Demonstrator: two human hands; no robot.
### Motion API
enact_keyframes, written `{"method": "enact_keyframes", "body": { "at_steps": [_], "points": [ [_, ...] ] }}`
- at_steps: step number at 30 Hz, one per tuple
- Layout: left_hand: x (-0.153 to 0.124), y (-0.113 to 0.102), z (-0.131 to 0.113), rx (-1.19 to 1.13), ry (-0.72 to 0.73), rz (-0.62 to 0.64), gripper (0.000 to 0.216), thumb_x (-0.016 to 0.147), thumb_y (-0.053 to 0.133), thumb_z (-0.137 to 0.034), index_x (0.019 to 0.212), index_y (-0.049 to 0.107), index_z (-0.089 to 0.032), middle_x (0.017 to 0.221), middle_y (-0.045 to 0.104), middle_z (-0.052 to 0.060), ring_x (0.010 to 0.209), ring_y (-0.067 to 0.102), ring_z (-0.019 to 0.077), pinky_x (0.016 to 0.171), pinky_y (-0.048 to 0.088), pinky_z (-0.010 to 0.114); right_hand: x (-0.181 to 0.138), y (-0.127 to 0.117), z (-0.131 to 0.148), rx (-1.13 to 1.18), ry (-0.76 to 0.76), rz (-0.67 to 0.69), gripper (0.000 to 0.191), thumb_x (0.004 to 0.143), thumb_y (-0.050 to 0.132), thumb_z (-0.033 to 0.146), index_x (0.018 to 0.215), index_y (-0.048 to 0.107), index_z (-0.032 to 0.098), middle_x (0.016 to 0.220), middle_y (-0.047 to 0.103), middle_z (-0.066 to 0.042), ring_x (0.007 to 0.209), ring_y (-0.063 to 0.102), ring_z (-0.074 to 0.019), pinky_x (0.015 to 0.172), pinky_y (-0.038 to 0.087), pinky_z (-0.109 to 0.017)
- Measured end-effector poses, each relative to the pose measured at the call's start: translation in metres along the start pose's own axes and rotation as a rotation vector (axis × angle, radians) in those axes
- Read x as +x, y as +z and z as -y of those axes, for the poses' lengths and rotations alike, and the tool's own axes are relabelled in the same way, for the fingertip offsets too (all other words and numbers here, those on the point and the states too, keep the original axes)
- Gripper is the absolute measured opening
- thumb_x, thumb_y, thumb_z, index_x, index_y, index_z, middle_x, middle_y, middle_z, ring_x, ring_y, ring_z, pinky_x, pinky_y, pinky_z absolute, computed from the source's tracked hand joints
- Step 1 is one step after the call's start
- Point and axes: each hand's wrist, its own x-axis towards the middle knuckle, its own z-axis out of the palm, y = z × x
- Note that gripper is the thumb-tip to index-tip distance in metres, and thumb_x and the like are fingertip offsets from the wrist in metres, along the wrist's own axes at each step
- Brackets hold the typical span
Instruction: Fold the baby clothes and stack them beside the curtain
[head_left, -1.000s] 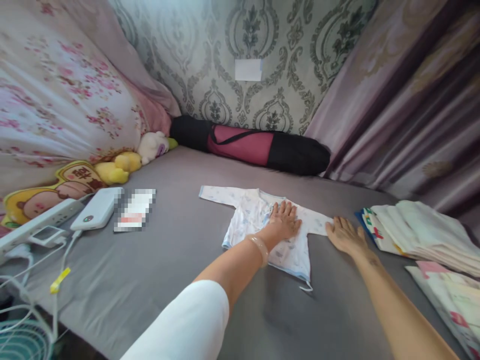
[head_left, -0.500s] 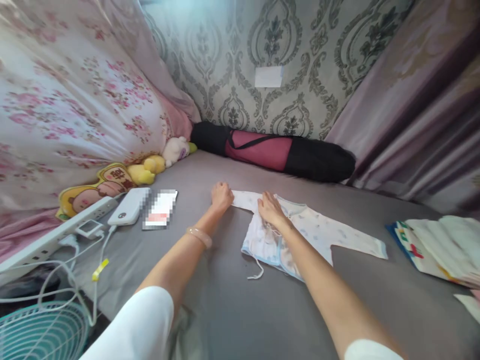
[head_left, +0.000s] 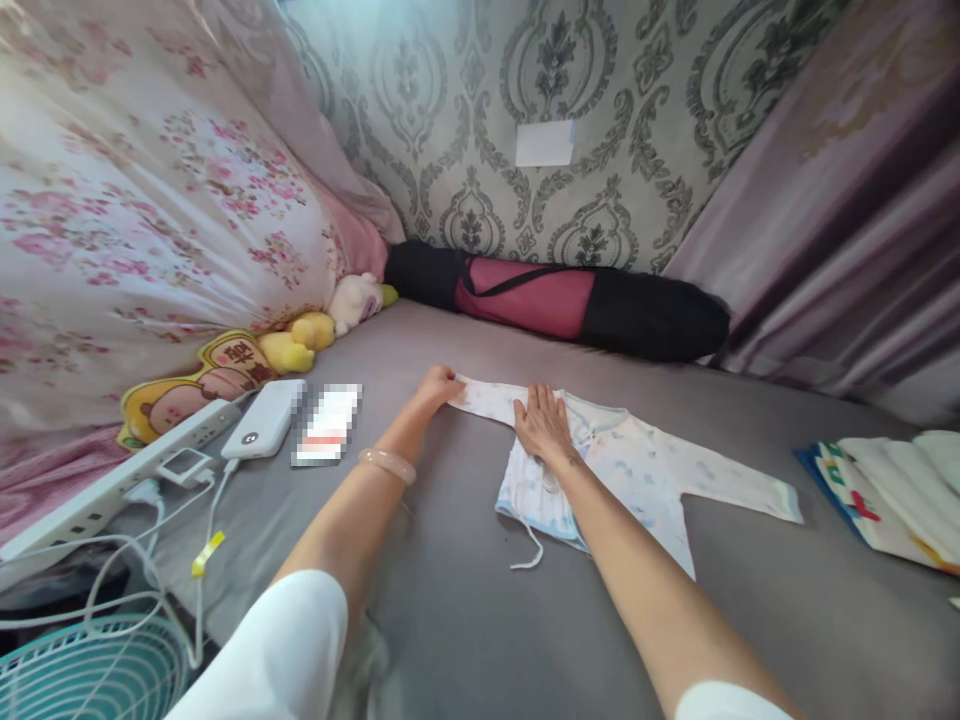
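A small white baby shirt [head_left: 637, 465] with pale blue trim and a faint print lies spread on the grey bed sheet [head_left: 450, 620]. Its right-hand sleeve stretches out to the right. My left hand [head_left: 439, 388], with a pale bangle on the wrist, pinches the cuff of the left-hand sleeve. That sleeve is drawn out straight. My right hand [head_left: 543, 425] lies flat on the shirt near the left shoulder, fingers spread. A thin white tie hangs from the lower left hem onto the sheet. My right forearm hides part of the shirt's front.
A black and maroon long bag [head_left: 525, 297] lies along the wall. Folded white cloths [head_left: 900, 490] are at right. On the left are a power strip [head_left: 112, 480], a white power bank [head_left: 264, 420], a blurred-out phone-like item [head_left: 328, 425], plush toys [head_left: 289, 345], cables and a teal fan [head_left: 90, 670].
My left hand has pulled the sleeve outward, so more of it shows straight. My right hand's fingers have spread flat on the shirt. The view has shifted slightly.
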Motion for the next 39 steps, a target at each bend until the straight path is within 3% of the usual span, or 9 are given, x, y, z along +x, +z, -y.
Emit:
{"method": "enact_keyframes", "body": {
  "at_steps": [4, 8, 12, 18, 26, 29, 33, 36, 39],
  "points": [
    [-0.002, -0.001, -0.003, -0.109, 0.038, -0.031, 0.026, 0.093, 0.045, -0.037, 0.079, 0.055, -0.017, 0.074, 0.06, 0.002, 0.07, 0.059, 0.0136, 0.058, 0.043, 0.021, 0.0, 0.002, 0.0, -0.003, -0.002, -0.007, 0.066, 0.1, 0.014, 0.044, 0.151, 0.025, 0.004, 0.158, 0.02, -0.015, 0.146, 0.014, -0.0255, 0.117, 0.009, -0.044],
    [-0.001, 0.0, 0.0, -0.116, 0.057, -0.092, 0.025, 0.096, 0.039, -0.035, 0.091, 0.056, -0.016, 0.089, 0.064, 0.008, 0.078, 0.061, 0.0152, 0.065, 0.047, 0.024, 0.0, 0.003, -0.001, -0.01, -0.015, -0.035, 0.065, 0.1, 0.016, 0.043, 0.149, 0.027, 0.002, 0.157, 0.023, -0.017, 0.145, 0.017, -0.0271, 0.117, 0.011, -0.045],
    [-0.004, -0.002, 0.006, 0.143, 0.152, -0.17, 0.024, 0.096, 0.04, -0.035, 0.102, 0.057, -0.019, 0.099, 0.067, 0.011, 0.096, 0.062, 0.0222, 0.08, 0.046, 0.03, 0.0, 0.002, 0.0, -0.023, -0.017, -0.021, 0.064, 0.099, 0.02, 0.04, 0.149, 0.027, 0.001, 0.157, 0.023, -0.017, 0.145, 0.017, -0.0277, 0.117, 0.011, -0.046],
    [-0.015, -0.002, 0.009, 0.466, 0.165, -0.1, 0.036, 0.1, 0.026, -0.04, 0.118, 0.05, -0.02, 0.104, 0.068, 0.015, 0.097, 0.065, 0.0271, 0.08, 0.046, 0.034, 0.002, 0.001, 0.0, -0.04, -0.008, -0.004, 0.063, 0.098, 0.022, 0.038, 0.15, 0.026, 0.002, 0.157, 0.022, -0.017, 0.146, 0.016, -0.0273, 0.117, 0.012, -0.047],
    [-0.016, 0.007, -0.008, 0.657, 0.145, -0.128, 0.033, 0.095, 0.031, -0.017, 0.117, 0.054, -0.009, 0.111, 0.063, 0.022, 0.106, 0.061, 0.0305, 0.087, 0.046, 0.04, -0.001, 0.0, 0.002, -0.03, -0.012, -0.019, 0.062, 0.097, 0.023, 0.036, 0.149, 0.028, 0.001, 0.157, 0.024, -0.016, 0.146, 0.016, -0.0274, 0.117, 0.01, -0.046],
    [-0.024, 0.02, -0.028, 0.643, 0.33, -0.183, 0.034, 0.091, 0.033, -0.01, 0.117, 0.054, -0.007, 0.124, 0.057, 0.023, 0.119, 0.053, 0.0291, 0.1, 0.04, 0.043, -0.001, -0.001, 0.003, -0.025, -0.015, -0.036, 0.062, 0.097, 0.024, 0.035, 0.149, 0.028, 0.001, 0.157, 0.025, -0.016, 0.145, 0.018, -0.0271, 0.117, 0.011, -0.046],
    [-0.043, 0.053, -0.047, 0.507, 0.781, 0.032, 0.046, 0.09, 0.036, -0.012, 0.135, 0.044, -0.013, 0.144, 0.047, 0.016, 0.137, 0.037, 0.022, 0.114, 0.026, 0.041, 0.0, -0.001, 0.002, -0.034, 0.004, 0.007, 0.06, 0.098, 0.02, 0.033, 0.15, 0.026, 0.003, 0.158, 0.023, -0.014, 0.146, 0.015, -0.0259, 0.117, 0.01, -0.046],
    [-0.049, 0.068, -0.045, 0.445, 0.735, 0.138, 0.049, 0.095, 0.03, -0.02, 0.143, 0.034, -0.013, 0.148, 0.043, 0.015, 0.139, 0.035, 0.021, 0.115, 0.025, 0.04, 0.001, 0.0, 0.002, -0.035, -0.007, -0.001, 0.058, 0.098, 0.018, 0.03, 0.15, 0.026, 0.005, 0.158, 0.023, -0.014, 0.146, 0.015, -0.0259, 0.117, 0.01, -0.046],
    [-0.044, 0.063, -0.032, 0.486, 0.655, 0.181, 0.052, 0.099, 0.026, -0.033, 0.146, 0.03, -0.011, 0.153, 0.035, 0.017, 0.143, 0.03, 0.0228, 0.115, 0.022, 0.04, 0.001, 0.001, 0.001, -0.018, -0.013, -0.025, 0.059, 0.097, 0.021, 0.032, 0.149, 0.028, 0.003, 0.157, 0.025, -0.016, 0.145, 0.017, -0.0267, 0.117, 0.01, -0.046]
  ]
}}
